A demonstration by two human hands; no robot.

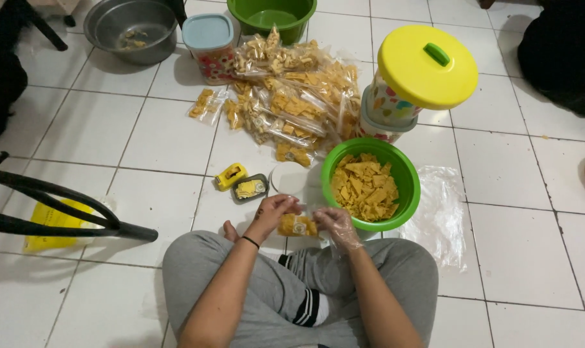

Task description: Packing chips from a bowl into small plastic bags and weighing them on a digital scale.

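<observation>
Chip packet (pixel 297 225), both hands' grip closed round

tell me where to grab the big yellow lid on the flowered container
Grip the green handle at the centre of the yellow lid, coming from above. The lid is a wide, smooth dome lying flat on the flowered container, so the raised handle is likely the only part fingers can pinch.

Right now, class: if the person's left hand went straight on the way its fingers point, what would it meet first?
The left hand points toward the right hand; first comes the small filled packet both hands hold, though depth is hard to judge.
</observation>
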